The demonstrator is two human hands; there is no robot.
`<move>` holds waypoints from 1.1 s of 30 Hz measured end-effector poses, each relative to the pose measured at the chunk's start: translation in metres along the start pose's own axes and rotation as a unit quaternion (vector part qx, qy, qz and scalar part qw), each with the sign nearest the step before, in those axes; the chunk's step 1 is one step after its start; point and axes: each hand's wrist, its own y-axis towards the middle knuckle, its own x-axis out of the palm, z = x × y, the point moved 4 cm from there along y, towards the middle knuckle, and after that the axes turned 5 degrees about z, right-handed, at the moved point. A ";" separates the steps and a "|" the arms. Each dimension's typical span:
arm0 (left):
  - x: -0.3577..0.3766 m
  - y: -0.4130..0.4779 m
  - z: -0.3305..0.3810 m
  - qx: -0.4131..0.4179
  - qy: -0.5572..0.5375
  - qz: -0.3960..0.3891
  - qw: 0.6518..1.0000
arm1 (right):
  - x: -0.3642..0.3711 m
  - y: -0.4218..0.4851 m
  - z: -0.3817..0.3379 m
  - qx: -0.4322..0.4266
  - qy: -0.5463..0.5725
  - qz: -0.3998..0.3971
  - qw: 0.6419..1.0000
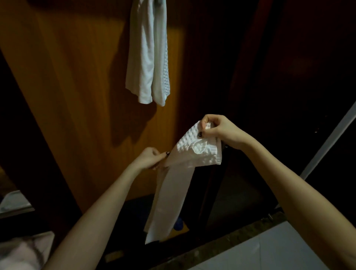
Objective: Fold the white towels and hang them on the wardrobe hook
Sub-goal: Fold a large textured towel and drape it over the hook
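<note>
A white waffle-weave towel (173,185) hangs in a long folded strip between my hands, in front of the wardrobe. My right hand (217,129) pinches its upper folded end, which bunches under the fingers. Lower and to the left, my left hand (152,158) grips the strip's left edge. Its lower end dangles down toward the floor. Two more white towels (147,57) hang side by side from a hook (159,2) at the top of the brown wardrobe door (77,86), above my hands.
The dark open wardrobe interior (269,77) lies right of the door. A dark threshold strip (221,242) and pale floor tiles (269,252) run along the bottom right. A blue and yellow object (180,225) sits low behind the towel. Pale fabric (21,250) shows at the bottom left.
</note>
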 end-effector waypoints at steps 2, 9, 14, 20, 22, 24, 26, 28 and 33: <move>-0.008 0.003 0.037 0.120 -0.048 0.013 0.992 | 0.002 0.000 -0.005 -0.013 -0.018 -0.051 0.998; 0.027 -0.019 0.133 0.180 -0.209 -0.292 0.916 | -0.012 -0.001 -0.034 -0.043 -0.044 -0.113 0.992; 0.037 -0.020 0.151 0.250 -0.327 -0.187 0.892 | -0.056 -0.019 -0.029 -0.015 -0.081 0.030 0.996; 0.032 -0.035 0.176 0.328 -0.313 -0.138 0.880 | -0.080 -0.048 -0.007 0.030 -0.045 0.191 0.980; 0.031 -0.042 0.180 0.348 -0.293 -0.124 0.882 | -0.083 -0.048 -0.009 0.028 -0.033 0.216 0.975; 0.028 -0.047 0.182 0.363 -0.272 -0.106 0.885 | -0.081 -0.047 -0.010 0.041 -0.019 0.206 0.978; 0.022 -0.052 0.181 0.387 -0.260 -0.087 0.880 | -0.076 -0.047 -0.009 0.051 -0.001 0.179 0.982; 0.015 -0.056 0.180 0.424 -0.235 -0.063 0.872 | -0.069 -0.045 -0.010 0.051 0.011 0.154 0.987; 0.000 -0.056 0.172 0.411 -0.183 -0.070 0.890 | -0.053 -0.040 -0.019 0.037 -0.022 0.073 0.996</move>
